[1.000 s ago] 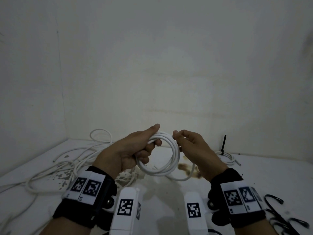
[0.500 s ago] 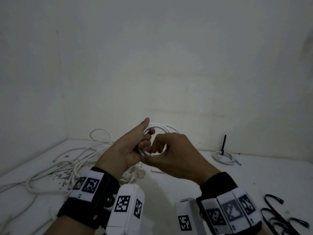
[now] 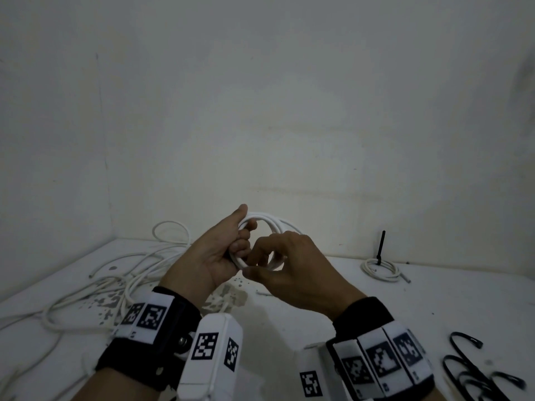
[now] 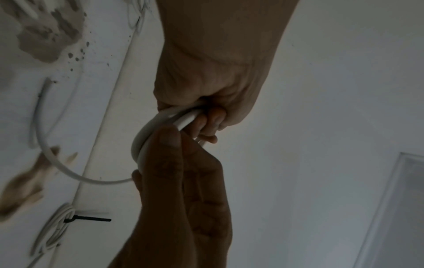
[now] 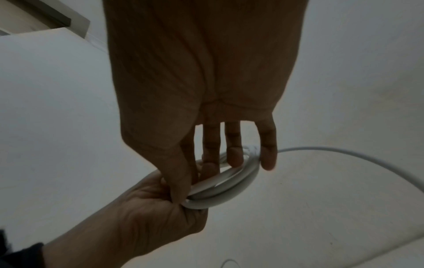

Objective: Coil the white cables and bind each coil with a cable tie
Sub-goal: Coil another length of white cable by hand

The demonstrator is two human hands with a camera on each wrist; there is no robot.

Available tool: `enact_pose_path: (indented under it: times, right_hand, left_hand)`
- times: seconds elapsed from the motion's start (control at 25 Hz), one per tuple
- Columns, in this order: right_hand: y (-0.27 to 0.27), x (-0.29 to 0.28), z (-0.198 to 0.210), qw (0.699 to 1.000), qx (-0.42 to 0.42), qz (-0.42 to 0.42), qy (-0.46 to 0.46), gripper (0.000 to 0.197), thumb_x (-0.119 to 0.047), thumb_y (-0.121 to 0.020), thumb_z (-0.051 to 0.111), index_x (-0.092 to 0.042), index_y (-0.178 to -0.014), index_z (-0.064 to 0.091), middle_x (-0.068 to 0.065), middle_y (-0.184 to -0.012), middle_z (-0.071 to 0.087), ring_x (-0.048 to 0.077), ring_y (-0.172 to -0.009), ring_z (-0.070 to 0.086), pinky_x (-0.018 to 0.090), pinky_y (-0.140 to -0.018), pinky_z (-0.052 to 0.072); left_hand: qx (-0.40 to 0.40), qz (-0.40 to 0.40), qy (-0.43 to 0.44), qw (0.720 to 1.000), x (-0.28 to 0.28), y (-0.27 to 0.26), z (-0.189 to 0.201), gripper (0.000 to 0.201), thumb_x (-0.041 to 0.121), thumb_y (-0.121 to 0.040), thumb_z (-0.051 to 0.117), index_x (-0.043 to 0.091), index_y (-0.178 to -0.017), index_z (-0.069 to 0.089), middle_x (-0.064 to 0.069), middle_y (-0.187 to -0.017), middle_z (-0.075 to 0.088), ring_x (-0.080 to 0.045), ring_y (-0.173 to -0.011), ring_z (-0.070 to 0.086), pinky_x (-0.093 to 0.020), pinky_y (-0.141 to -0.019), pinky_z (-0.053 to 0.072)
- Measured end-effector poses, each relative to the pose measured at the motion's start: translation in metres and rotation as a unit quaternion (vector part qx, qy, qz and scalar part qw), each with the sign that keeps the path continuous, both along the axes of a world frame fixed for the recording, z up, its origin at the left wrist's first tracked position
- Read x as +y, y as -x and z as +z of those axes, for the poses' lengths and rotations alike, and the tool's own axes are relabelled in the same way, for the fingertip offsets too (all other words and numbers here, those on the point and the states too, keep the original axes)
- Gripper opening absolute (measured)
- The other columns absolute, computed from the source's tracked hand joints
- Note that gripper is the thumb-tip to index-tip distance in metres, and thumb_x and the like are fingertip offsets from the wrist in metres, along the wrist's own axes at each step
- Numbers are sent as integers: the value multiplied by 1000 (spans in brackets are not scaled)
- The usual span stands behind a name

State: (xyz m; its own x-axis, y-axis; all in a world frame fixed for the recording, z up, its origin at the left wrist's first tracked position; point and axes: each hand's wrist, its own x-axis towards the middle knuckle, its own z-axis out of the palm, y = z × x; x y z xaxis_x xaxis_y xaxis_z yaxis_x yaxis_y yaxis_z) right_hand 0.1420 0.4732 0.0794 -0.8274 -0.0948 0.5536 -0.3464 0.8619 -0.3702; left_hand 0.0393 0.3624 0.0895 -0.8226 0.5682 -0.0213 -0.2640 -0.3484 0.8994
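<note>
Right hand [image 3: 292, 273] swung across the white coil [image 3: 272, 224] since 1 second ago, fingers threaded through; left hand [image 3: 214, 256] grips it above the tabletop [image 3: 434, 299].

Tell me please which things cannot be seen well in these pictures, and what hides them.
- Coil, head view: the right hand covers its near half; how many turns cannot be counted.
- Loose end of the cable, right wrist view: runs out at the right edge.
- Black ties, head view: blurred and cut by the bottom edge; number unclear.
- Tied coil, left wrist view: blurred, partly cut off at the bottom left.
- Left hand palm, head view: turned away.
</note>
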Motion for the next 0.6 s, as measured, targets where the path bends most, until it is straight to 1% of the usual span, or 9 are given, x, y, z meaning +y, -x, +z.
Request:
enact_pose_path:
  times: [0.04, 0.08, 0.12, 0.2, 0.32, 0.4, 0.48, 0.56, 0.6]
  right_hand:
    - [1, 1, -2, 1000, -17, 1, 4, 12, -29, -83, 77, -29, -73, 70, -12, -76, 68, 3, -73, 62, 18, -69, 49]
    - [2, 2, -4, 1000, -27, 0, 1, 10, -28, -83, 77, -23, -77, 72, -10, -78, 70, 3, -73, 62, 21, -69, 50]
    - [2, 3, -5, 1000, -29, -1, 2, 10, -27, -83, 76, -20, -77, 72, -9, -78, 70, 2, -71, 62, 19, -67, 48]
    - [0, 4, -2, 999, -34, 9, 26, 9, -26, -84, 74, -19, -77, 73, -10, -78, 71, -1, -68, 61, 13, -64, 43]
    - [-5, 5, 3, 998, -45, 10, 53, 12, -35, -89, 69, -26, -86, 76, -12, -81, 74, 1, -72, 64, 14, -66, 47]
    - [-4, 6, 5, 997, -46, -20, 56, 20, -43, -91, 64, -26, -92, 74, -9, -74, 71, 0, -64, 60, 11, -60, 43]
    - [-1, 4, 5, 994, -24, -70, 77, 19, -40, -93, 64, -24, -88, 72, -3, -69, 69, 5, -57, 57, 13, -55, 40]
    - [2, 8, 4, 979, 31, -128, 156, 17, -38, -90, 67, -22, -85, 68, 0, -71, 68, 9, -58, 59, 16, -52, 42]
    - [3, 12, 2, 966, 64, -154, 199, 16, -39, -89, 68, -23, -87, 65, -1, -76, 67, 8, -61, 59, 15, -53, 42]
  left_hand:
    - [4, 2, 2, 1000, 0, 0, -2, 44, 42, -102, 45, 9, -73, 52, 7, -37, 24, -6, -27, 20, -15, -29, 21]
    - [5, 0, 6, 1000, 1, 0, -3, 44, 42, -102, 45, 9, -73, 52, 7, -37, 24, -5, -27, 20, -15, -29, 20]
    - [2, -3, 9, 1000, 2, -1, -4, 44, 42, -101, 46, 10, -73, 52, 8, -37, 24, -5, -27, 20, -15, -29, 20]
    - [1, -4, 10, 1000, 2, 0, -4, 43, 42, -101, 46, 10, -72, 51, 8, -37, 23, -5, -27, 19, -15, -29, 19]
    - [30, 23, 16, 999, 0, 4, -2, 43, 41, -102, 45, 10, -72, 49, 8, -38, 23, -5, -26, 18, -17, -27, 20]
    - [39, 33, 18, 999, -2, 4, 0, 43, 41, -102, 45, 10, -72, 49, 8, -39, 23, -4, -27, 18, -17, -27, 21]
    - [51, 25, 30, 998, -2, 2, 1, 44, 42, -101, 46, 12, -70, 49, 8, -41, 23, -4, -28, 17, -17, -29, 21]
    - [66, 6, 52, 996, -2, -2, 2, 45, 44, -101, 47, 14, -67, 48, 8, -42, 22, -5, -29, 15, -18, -31, 20]
    - [70, -6, 62, 996, -2, -4, 3, 46, 44, -100, 48, 14, -65, 48, 8, -42, 21, -5, -29, 15, -18, -32, 20]
